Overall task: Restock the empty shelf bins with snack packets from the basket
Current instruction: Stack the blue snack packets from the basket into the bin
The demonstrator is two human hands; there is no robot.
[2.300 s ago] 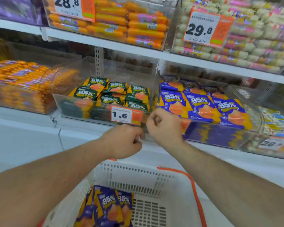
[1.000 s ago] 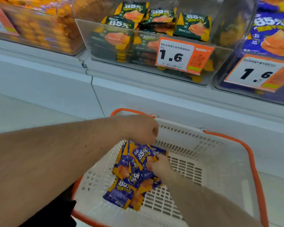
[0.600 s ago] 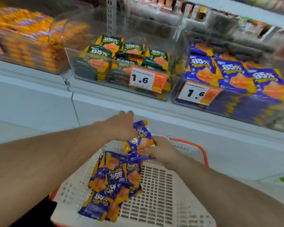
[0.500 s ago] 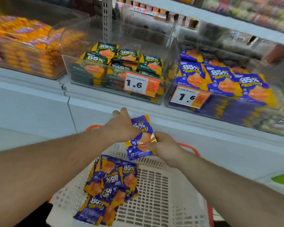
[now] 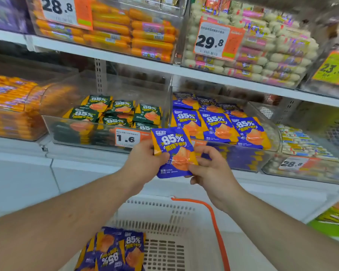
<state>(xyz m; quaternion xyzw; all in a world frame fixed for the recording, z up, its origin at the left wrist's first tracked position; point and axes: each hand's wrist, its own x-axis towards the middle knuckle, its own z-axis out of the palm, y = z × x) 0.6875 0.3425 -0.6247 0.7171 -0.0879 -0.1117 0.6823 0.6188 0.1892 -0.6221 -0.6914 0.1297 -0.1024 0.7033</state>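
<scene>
Far left, around 9 o'clock, there's a clear bin of orange sausage sticks [image 5: 10, 106]. Next to it sits the bin of green 85% packets [image 5: 114, 114], with a 1.6 price tag [image 5: 127, 138] clipped on its front wall.

My left hand [image 5: 145, 161] is up in the middle of the view, thumb and fingers pinching the left edge of 1 blue 85% snack packet [image 5: 173, 151]. The packet is held upright, print facing me, in front of the seam between the green bin and the blue bin. My right hand [image 5: 211, 171] pinches the same packet at its lower right corner, fingers curled. So both hands are gripping that 1 packet, and it's in the air, touching neither bin.

At about 1 o'clock from the packet is the clear bin of matching blue packets [image 5: 219, 122], laid in rows facing up. Further right, toward 3 o'clock, a bin of pale wrapped snacks [image 5: 301, 141] has a 28.8 tag on it.

Up on the shelf at 12 o'clock there are orange sausages [image 5: 135, 30] behind a 28.8 tag, then pale sausages [image 5: 272, 45] behind a 29.8 tag, and a 23.8 tag at the far right edge.

Down at 6 o'clock is the white basket [image 5: 174, 218] with its orange handle [image 5: 215, 225], and a few more blue packets in the basket [image 5: 115, 251] lie piled in its left corner, partly cut off by the bottom edge.
</scene>
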